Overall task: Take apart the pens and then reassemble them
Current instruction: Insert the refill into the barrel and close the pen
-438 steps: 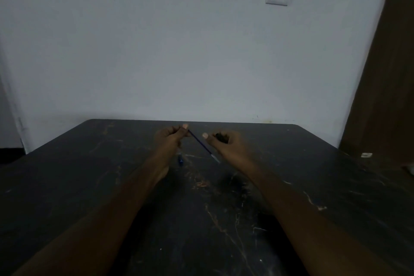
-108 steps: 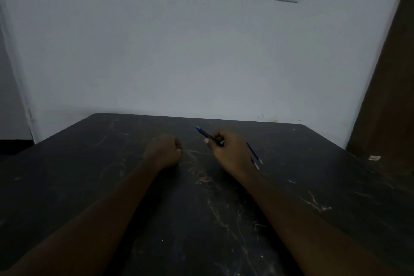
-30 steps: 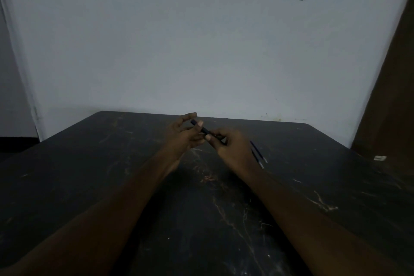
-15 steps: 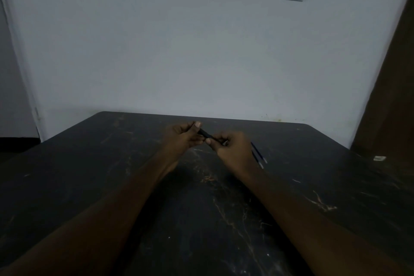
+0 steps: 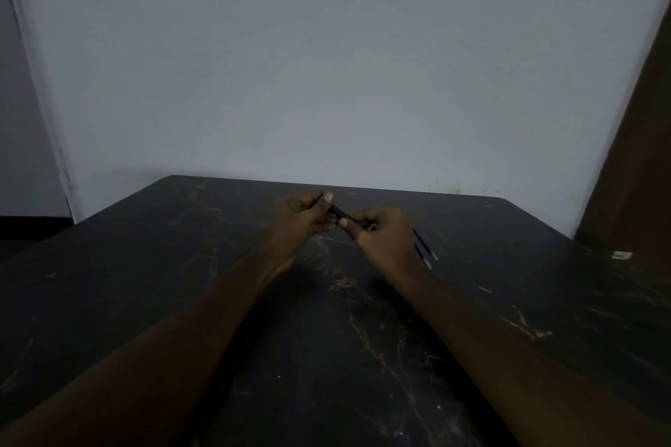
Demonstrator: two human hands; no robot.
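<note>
Both hands hold one dark pen up over the dark surface. The left hand is closed on one end with thumb and fingers, and the right hand is closed on the other end. The pen looks thin, light and hard, and probably smooth, so it could slip. Pinching close to the middle join should help it twist or pull apart. Two thin blue refills lie on the surface just beside the right hand and would likely bend or roll.
</note>
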